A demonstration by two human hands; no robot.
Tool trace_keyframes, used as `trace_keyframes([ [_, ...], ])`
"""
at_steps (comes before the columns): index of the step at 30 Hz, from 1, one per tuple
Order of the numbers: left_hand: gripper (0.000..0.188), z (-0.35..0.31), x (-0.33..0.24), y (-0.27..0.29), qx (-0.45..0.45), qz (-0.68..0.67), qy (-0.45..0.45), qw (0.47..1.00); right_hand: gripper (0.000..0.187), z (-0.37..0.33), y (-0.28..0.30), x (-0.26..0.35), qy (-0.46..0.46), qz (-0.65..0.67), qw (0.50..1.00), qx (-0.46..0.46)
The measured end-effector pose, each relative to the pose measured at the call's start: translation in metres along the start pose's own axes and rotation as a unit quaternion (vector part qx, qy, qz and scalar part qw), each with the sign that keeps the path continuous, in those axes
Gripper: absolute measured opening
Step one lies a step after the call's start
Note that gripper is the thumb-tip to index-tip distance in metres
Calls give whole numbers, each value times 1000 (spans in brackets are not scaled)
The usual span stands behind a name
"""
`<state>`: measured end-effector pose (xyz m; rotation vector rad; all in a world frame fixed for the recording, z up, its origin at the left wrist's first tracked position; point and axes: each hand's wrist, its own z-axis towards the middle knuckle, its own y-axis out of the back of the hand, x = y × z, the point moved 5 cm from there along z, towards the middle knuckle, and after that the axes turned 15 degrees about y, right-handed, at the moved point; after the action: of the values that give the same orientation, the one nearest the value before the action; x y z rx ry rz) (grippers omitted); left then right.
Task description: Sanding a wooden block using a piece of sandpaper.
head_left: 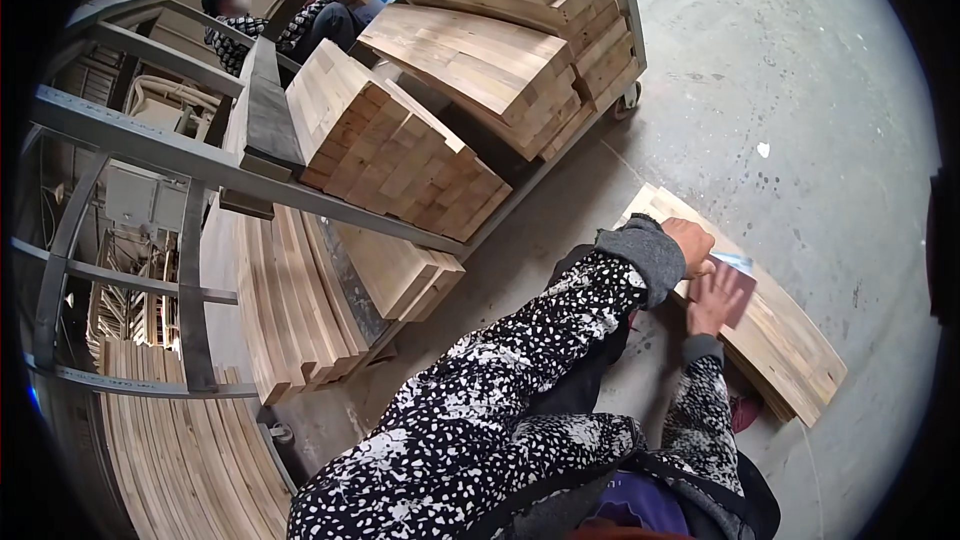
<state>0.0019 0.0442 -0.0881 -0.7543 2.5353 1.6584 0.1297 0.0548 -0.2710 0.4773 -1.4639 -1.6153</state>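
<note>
A stack of long pale wooden boards (785,335) lies low over the floor in front of me. My left hand (687,245) is closed, knuckles up, over the far half of the top board; what its fingers hold is hidden. Just below it, slightly blurred, my right hand (714,300) presses flat with fingers spread on a reddish-brown sheet (743,302) that looks like sandpaper, keeping it against the wood. A small bluish-white patch (737,262) shows beside the fingers of both hands; I cannot tell what it is.
A wheeled metal rack (330,210) on the left carries stacked wood blocks (400,155) and boards (290,300). One caster (627,100) stands at its far corner. More long strips (180,440) lie lower left. Another person (240,25) sits behind the rack. Concrete floor (800,140) extends rightward.
</note>
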Motion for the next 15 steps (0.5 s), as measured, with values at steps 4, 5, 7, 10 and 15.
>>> trace_keyframes([
  [4, 37, 12, -18, -9, 0, 25, -28, 999, 66, 26, -68, 2, 11, 299, 949, -98],
  [5, 37, 14, -12, -11, -4, 43, -22, 999, 66, 30, -65, 5, 25, 275, 956, -95],
  [7, 37, 16, -11, -9, -2, 53, -16, 998, 66, 37, -45, 5, 46, 216, 971, -90],
  [10, 37, 21, -12, -10, 5, 71, -10, 997, 66, 50, -11, -3, 72, 122, 987, -79],
  [15, 38, 16, 0, -8, 40, 45, 16, 998, 75, 13, 36, -97, -103, -61, 990, 78],
])
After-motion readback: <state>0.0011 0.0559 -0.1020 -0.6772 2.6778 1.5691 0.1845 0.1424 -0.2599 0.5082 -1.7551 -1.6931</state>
